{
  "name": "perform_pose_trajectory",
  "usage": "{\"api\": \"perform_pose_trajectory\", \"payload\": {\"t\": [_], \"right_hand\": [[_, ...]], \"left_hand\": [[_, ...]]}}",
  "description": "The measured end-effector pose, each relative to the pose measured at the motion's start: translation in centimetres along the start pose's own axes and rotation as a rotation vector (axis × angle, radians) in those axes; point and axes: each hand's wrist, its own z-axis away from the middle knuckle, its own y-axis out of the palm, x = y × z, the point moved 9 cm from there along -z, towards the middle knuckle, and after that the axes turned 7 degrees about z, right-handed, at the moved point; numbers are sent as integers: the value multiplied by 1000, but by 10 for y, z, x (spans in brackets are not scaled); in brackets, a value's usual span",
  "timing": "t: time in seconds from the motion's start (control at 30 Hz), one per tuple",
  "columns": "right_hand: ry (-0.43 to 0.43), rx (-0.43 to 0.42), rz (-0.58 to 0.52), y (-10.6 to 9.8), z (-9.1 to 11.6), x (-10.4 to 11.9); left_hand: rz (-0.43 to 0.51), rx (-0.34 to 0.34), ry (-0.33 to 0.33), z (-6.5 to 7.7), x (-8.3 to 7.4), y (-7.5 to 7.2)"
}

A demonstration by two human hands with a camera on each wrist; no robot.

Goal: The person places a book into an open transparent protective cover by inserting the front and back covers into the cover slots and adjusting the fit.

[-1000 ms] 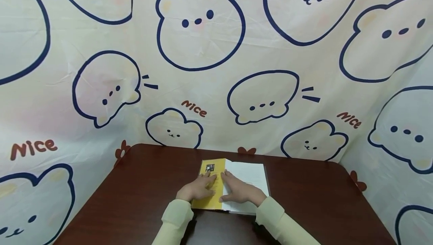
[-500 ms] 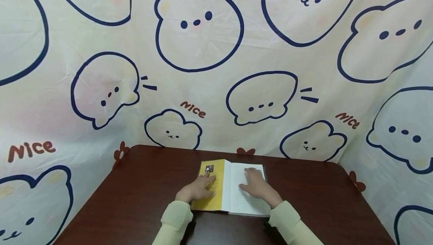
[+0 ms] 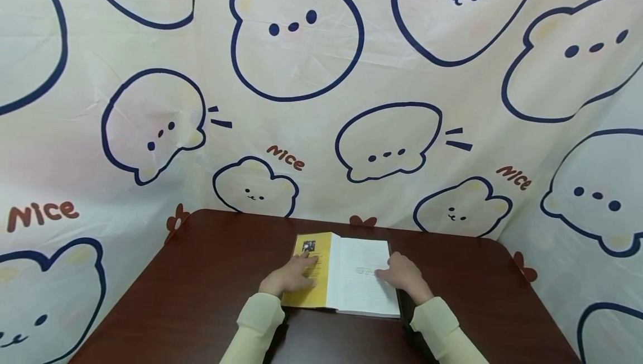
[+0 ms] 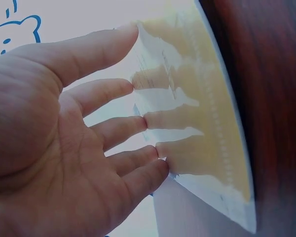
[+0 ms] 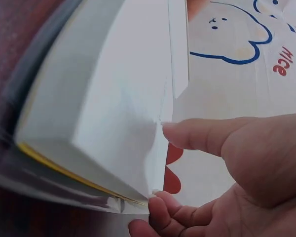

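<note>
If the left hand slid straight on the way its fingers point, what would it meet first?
Probably the white page, just past the yellow flap under the left hand; any height difference is unclear.

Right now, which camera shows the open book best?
The head view: both sides of the book fit, with the left hand and right hand hiding only bits. The left wrist view shows just a glary yellow part; the right wrist view shows white pages and their thick edge.

The book flap [image 3: 324, 269] is yellow (the page [image 3: 356, 294] white).
</note>
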Motion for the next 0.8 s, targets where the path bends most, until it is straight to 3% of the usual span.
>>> {"api": "perform_pose_trajectory", "payload": {"t": [0.57, 0.8], "right_hand": [[51, 89, -31, 8, -2, -22], [-14, 107, -91, 8, -6, -19]], "left_hand": [[-22, -7, 1, -1, 0, 4], [-13, -30, -21, -1, 2, 2]]}}
